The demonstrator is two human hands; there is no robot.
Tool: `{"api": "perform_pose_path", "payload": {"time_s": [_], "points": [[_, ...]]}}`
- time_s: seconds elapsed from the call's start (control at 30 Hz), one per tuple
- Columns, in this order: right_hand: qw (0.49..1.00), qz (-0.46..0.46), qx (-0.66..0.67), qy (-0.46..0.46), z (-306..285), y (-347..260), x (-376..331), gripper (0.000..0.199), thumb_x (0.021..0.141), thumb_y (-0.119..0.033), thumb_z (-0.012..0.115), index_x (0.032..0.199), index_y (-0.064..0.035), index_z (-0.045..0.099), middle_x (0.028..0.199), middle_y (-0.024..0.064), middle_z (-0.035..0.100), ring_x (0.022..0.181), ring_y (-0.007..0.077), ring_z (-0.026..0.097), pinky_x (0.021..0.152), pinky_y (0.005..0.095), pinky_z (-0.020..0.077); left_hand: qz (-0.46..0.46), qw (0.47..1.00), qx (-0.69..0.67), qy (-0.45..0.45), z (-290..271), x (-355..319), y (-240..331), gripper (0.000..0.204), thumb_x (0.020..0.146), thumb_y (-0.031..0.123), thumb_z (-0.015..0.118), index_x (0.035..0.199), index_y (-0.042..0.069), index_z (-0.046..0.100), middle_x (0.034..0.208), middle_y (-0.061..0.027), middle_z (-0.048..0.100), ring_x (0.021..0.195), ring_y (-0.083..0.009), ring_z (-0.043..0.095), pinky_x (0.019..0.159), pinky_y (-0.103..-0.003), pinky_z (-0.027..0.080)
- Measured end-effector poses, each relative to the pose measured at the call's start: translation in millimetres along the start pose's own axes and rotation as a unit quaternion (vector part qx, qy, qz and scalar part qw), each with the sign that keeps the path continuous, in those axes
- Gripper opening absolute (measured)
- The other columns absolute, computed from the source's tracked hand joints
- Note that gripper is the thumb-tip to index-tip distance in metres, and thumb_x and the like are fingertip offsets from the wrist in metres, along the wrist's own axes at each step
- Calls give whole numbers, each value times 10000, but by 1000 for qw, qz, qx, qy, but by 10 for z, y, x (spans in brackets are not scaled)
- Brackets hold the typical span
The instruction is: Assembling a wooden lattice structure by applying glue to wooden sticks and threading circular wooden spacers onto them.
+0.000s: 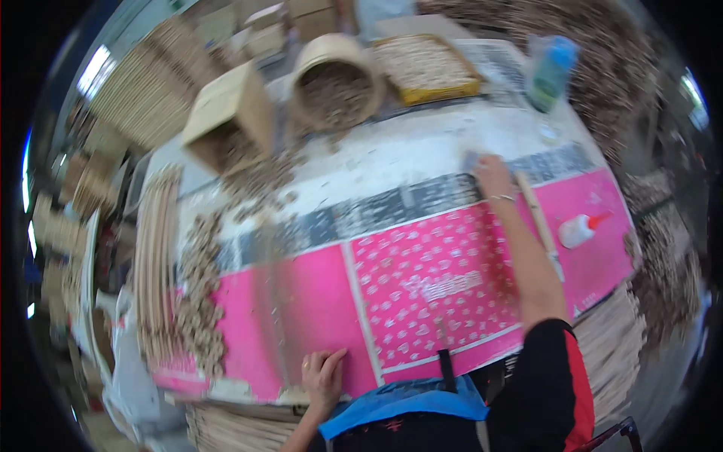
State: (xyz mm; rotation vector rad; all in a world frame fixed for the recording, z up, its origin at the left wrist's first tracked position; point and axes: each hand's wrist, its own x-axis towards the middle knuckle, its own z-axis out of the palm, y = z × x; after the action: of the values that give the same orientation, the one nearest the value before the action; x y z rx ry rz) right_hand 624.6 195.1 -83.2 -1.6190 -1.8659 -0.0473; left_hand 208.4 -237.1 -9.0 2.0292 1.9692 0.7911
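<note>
My left hand [322, 379] rests at the near edge of the pink-covered table, its fingers loosely bent and apart, with nothing visible in them. Just beyond it a long narrow strip [277, 301], smeared by motion, lies across the pink sheet. My right arm stretches far over the table. At its end my right hand [493, 177] has its fingers closed by a small grey-blue thing [471, 161], too blurred to name. Beside that forearm lies a pale wooden stick [536, 215]. To its right is a white glue bottle [578, 230] with a red tip.
Small round wooden pieces [199, 294] spread along the left, beside long wooden rods [156, 264]. Behind them lie a tipped wooden box [230, 117] and a round tub [335, 83] of pieces. Farther right are a yellow tray [440, 92] and a blue-topped bottle [551, 75].
</note>
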Motion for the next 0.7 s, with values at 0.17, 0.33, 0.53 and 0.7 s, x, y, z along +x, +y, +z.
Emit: {"api": "perform_pose_path", "payload": {"time_s": [0.17, 0.33, 0.53, 0.7], "points": [[997, -10, -23, -72, -761, -320, -1073, 233, 917, -122, 652, 1126, -19, 640, 1045, 196, 660, 991, 397, 628, 874, 478, 492, -6, 999, -46, 21, -132, -45, -77, 293, 872, 61, 695, 1160, 108, 723, 973, -93, 637, 902, -284, 614, 796, -414, 477], [951, 132, 149, -235, -1543, -1049, -2043, 201, 913, -90, 669, 1101, -23, 638, 1034, 111, 644, 881, 199, 639, 764, 341, 520, -118, 973, -114, 160, -378, -216, -301, 226, 925, 16, 617, 1139, 33, 691, 985, -139, 667, 930, -319, 628, 840, -414, 485], [865, -60, 385, -316, -1018, -3627, -2210, 198, 945, -185, 665, 1076, -39, 633, 1028, 155, 600, 1004, 305, 623, 858, 397, 504, -249, 926, -65, 276, -617, -640, -1050, 199, 1001, 50, 545, 1152, -8, 662, 976, -141, 637, 937, -303, 601, 873, -386, 463], [869, -346, 231, -268, 61, -4606, -2525, 227, 908, -168, 622, 1092, -36, 605, 1113, 142, 599, 1031, 303, 655, 812, 403, 582, -247, 924, -84, 280, -512, -564, -1078, 222, 1013, 64, 549, 1194, -21, 646, 1014, -154, 640, 964, -300, 603, 884, -388, 473]]}}
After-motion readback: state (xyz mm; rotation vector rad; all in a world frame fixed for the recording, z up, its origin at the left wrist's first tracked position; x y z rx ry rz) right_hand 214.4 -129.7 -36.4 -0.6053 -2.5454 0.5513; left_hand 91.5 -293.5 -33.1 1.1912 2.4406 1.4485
